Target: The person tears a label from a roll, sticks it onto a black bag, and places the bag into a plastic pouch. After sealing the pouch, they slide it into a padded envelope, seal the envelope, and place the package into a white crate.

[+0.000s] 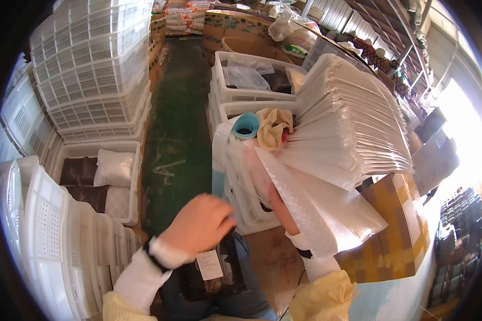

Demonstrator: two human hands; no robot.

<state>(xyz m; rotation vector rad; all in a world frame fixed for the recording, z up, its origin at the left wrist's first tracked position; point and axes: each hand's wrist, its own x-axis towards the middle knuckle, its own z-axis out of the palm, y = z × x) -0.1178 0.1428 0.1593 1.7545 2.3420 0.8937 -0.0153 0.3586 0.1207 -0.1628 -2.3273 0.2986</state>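
Note:
My left hand [201,222], a dark band at its wrist, is slightly blurred above my lap. Its fingers are curled, and what they hold, if anything, is hidden. Just below it a dark, shiny package [227,267] with a white printed label [209,265] lies on my lap. On the right, my right hand [281,208] is closed at the edge of a white foam pouch [326,211], which covers part of the fingers. Behind that pouch leans a thick fanned stack of similar white pouches [353,117].
A blue tape roll [246,126] and a crumpled beige cloth [273,128] sit by the pouches. White crates [254,95] stand behind; tall crate stacks [93,64] line the left. One left crate [134,184] holds dark and white packages. A taped cardboard box [385,235] is at right.

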